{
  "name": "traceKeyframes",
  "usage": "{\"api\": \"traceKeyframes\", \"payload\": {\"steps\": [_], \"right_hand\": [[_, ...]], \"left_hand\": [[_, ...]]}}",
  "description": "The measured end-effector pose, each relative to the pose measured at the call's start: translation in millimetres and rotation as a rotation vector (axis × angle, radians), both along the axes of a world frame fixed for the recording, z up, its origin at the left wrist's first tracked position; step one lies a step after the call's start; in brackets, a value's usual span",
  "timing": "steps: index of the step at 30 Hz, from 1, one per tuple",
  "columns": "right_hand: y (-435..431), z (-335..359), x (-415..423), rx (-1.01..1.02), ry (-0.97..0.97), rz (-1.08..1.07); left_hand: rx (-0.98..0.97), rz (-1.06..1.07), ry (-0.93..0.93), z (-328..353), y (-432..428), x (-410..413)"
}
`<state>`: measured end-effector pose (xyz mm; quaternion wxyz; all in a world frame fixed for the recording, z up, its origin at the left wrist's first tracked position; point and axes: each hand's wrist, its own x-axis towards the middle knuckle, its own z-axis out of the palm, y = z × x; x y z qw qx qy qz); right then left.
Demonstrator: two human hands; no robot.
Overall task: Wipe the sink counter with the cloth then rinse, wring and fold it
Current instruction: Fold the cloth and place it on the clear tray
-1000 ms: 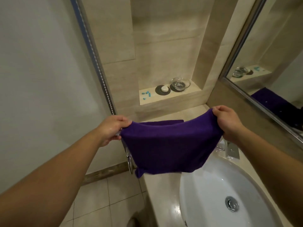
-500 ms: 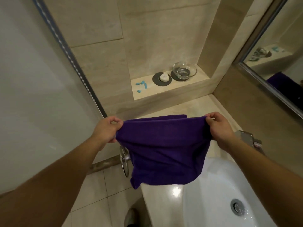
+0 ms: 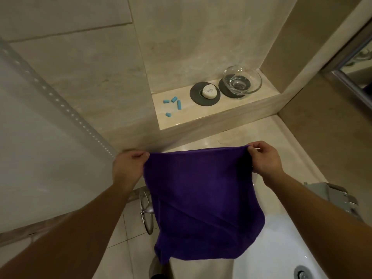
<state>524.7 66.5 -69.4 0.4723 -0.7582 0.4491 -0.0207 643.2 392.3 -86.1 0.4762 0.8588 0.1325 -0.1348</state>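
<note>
A purple cloth (image 3: pixel 201 202) hangs doubled over in the air above the beige sink counter (image 3: pixel 227 135). My left hand (image 3: pixel 128 168) pinches its top left corner and my right hand (image 3: pixel 265 160) pinches its top right corner, so the top edge is stretched level. The cloth's lower edge hangs free in front of the counter's left end and the white basin (image 3: pixel 281 248), hiding much of the counter behind it. The basin's drain (image 3: pixel 302 273) shows at the bottom right.
A chrome tap (image 3: pixel 332 198) sits right of the basin. A wall niche holds a glass bowl (image 3: pixel 242 81), a white soap (image 3: pixel 209 92) on a dark coaster and several blue capsules (image 3: pixel 173 104). A frosted glass panel (image 3: pixel 40 148) stands left, a chrome ring (image 3: pixel 147 212) below, a mirror (image 3: pixel 360 63) right.
The view has tilted down and closer to the wall niche. Both hands kept their grip and moved the cloth slightly lower and nearer, with its top edge pulled straighter.
</note>
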Motion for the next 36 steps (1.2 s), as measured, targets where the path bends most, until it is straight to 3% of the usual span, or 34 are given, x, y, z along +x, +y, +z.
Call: {"api": "traceKeyframes", "payload": {"steps": [13,20,23,27,31,36], "right_hand": [[-6.6,-39.0,24.4,-0.108,0.116,0.118],[-4.4,-39.1,29.0,-0.308,0.256,0.416],[-4.4,-40.6,31.1,-0.346,0.288,0.43],[-6.5,-37.7,32.0,-0.361,0.302,0.436],[-8.4,-30.2,31.7,-0.309,0.261,0.397],[-12.5,-13.4,27.3,-0.22,0.186,0.372]], "left_hand": [[0.25,0.097,-0.178,-30.3,-34.4,-15.8],[0.487,-0.315,-0.32,-46.0,-14.9,-21.0],[0.573,-0.502,-0.346,-44.6,-14.4,-17.8],[0.7,-0.595,-0.296,-35.6,-20.6,-10.3],[0.655,-0.601,-0.322,-30.8,-21.2,-13.4],[0.341,-0.439,-0.245,-19.5,-21.7,-10.4]]}}
